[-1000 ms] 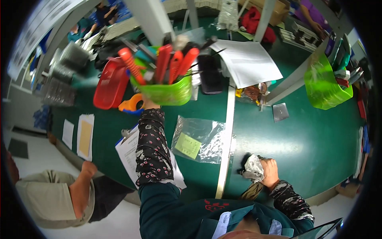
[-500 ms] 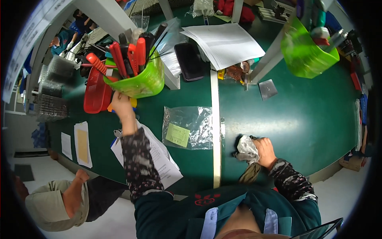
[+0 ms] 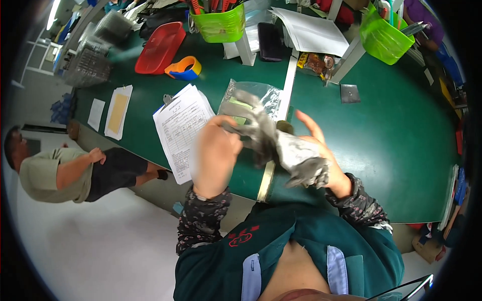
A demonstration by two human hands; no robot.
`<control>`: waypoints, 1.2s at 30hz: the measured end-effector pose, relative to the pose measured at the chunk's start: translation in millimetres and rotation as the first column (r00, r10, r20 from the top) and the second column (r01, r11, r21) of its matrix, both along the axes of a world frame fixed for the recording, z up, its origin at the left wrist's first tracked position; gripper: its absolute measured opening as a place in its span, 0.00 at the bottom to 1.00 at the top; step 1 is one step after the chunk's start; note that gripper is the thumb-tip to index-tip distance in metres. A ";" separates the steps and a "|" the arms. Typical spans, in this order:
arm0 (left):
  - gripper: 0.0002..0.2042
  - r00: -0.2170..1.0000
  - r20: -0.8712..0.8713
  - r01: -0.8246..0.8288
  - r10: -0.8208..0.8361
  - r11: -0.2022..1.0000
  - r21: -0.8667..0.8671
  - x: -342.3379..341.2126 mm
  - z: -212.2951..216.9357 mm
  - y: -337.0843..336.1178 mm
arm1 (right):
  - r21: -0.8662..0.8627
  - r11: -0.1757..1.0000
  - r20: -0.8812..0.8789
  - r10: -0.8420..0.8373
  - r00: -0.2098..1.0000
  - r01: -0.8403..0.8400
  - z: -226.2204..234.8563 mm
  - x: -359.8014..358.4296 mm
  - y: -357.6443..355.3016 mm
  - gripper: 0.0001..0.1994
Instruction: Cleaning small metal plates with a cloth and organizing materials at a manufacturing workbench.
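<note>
Both hands are raised over the near edge of the green table, working on grey-white work gloves. My left hand (image 3: 217, 153) is closed, its curled fingers pinching the dark edge of one grey glove (image 3: 258, 125), whose loose fingers flop upward and are smeared by motion. Against my right hand (image 3: 329, 163) lies a crumpled, whiter glove (image 3: 298, 153) with stained grey fingers hanging down. My right thumb sticks out; the other fingers are partly hidden behind the glove. Beneath the gloves is a clear plastic bag (image 3: 268, 94) with a green label.
Left of my hands lies a clipboard with printed forms (image 3: 175, 120). Beyond it are a blue-and-orange tape dispenser (image 3: 187, 70) and a red basket (image 3: 160, 47). Green tool bins (image 3: 221, 25) hang on posts. A phone (image 3: 270, 42) lies farther back. A person (image 3: 60, 170) is at the far left.
My left hand has come back from beneath the green bin to grip a glove. My right hand has lifted the crumpled bundle off the table toward the middle, where it spreads into gloves.
</note>
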State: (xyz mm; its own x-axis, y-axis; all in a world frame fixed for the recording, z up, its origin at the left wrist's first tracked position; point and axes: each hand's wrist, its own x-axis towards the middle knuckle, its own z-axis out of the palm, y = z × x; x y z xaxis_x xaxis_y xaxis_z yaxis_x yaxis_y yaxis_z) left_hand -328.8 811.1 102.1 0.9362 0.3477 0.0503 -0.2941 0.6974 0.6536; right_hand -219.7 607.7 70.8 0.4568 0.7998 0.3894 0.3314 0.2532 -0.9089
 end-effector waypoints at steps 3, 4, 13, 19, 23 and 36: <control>0.07 0.993 -0.115 -0.014 0.014 1.000 0.005 -5.5 -16.4 -51.0 | 0.033 0.965 -0.544 0.236 0.805 -0.261 7.1 -18.0 12.8 0.50; 0.07 0.986 -0.164 0.005 -0.017 0.997 -0.073 0.7 -22.4 -65.9 | 0.072 0.953 -0.592 0.277 0.757 -0.293 -4.5 -17.0 10.4 0.52; 0.15 0.765 -0.509 0.009 0.395 0.783 0.622 -8.8 -69.6 -27.3 | -0.508 0.789 0.215 -0.273 0.938 0.346 -40.7 15.8 -56.7 0.24; 0.27 0.539 -0.484 0.524 0.689 0.175 0.833 26.2 -110.2 16.6 | -0.467 0.600 0.780 -0.066 0.623 0.649 -75.1 -0.7 -71.6 0.15; 0.34 0.564 -0.521 0.748 0.641 -0.130 0.650 43.9 -108.6 8.7 | -0.527 0.639 0.694 -0.058 0.718 0.561 -85.2 7.1 -74.6 0.16; 0.06 0.592 0.156 -0.222 0.791 -0.026 0.975 46.5 -59.6 29.1 | -0.374 0.680 0.723 -0.212 0.658 0.631 -89.5 25.8 -65.7 0.30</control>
